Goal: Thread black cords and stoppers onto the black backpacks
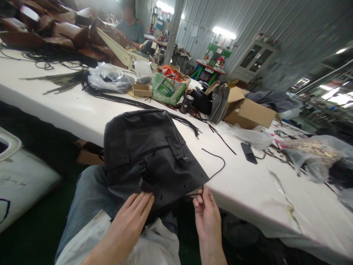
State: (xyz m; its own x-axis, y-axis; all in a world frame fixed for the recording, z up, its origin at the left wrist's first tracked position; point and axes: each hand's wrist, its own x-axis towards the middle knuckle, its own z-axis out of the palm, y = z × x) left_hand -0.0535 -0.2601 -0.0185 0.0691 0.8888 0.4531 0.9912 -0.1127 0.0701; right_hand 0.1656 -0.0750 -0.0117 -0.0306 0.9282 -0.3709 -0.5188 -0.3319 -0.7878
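A black leather-look backpack [149,147] lies across my lap and the table edge, its open top edge towards me with metal eyelets along it. My left hand [135,208] is closed on that edge, fingers pressed together over the material and the thumb hidden. Just off the bag's right corner, my right hand [206,206] pinches a thin black cord [202,189] between thumb and fingers. From there the cord's loose end curls over the white tabletop. A buckle strap [142,168] and a zip pocket show on the bag's front.
On the white table [68,106] lie a bundle of black cords [118,96], a green bag [168,88], a dark can [186,103], a cardboard box [250,108] and a phone [248,152]. A person [132,29] sits behind. A white bin [24,180] stands at left.
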